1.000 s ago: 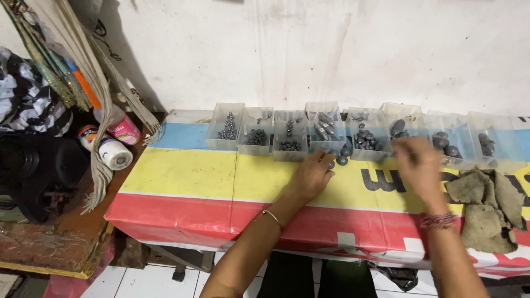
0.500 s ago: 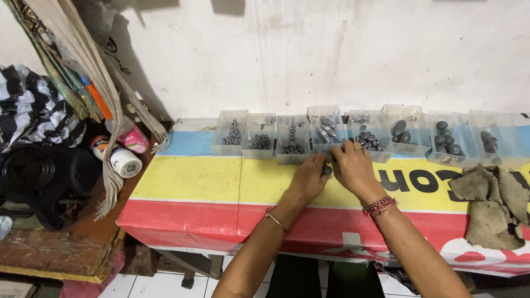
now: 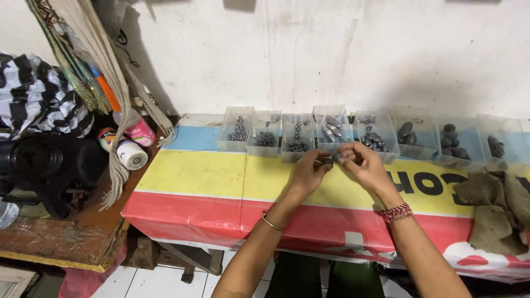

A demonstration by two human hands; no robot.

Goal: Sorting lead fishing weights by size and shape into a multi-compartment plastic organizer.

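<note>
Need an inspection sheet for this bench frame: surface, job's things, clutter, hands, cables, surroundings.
Surface: table covered with a blue, yellow and red striped banner.
Job's things: row of clear plastic bins along the wall holding dark metal pieces sorted by size; one small dark piece between the two hands.
Clutter: brown rag at the right end; two small cans at the left.
Hands: left hand and right hand meet in front of the bins, fingers pinched at the small dark piece; which one grips it cannot be told.
Cables: nothing seen.
Surroundings: stained white wall; black machine on a wooden side bench; striped cloth hanging at the left.
</note>
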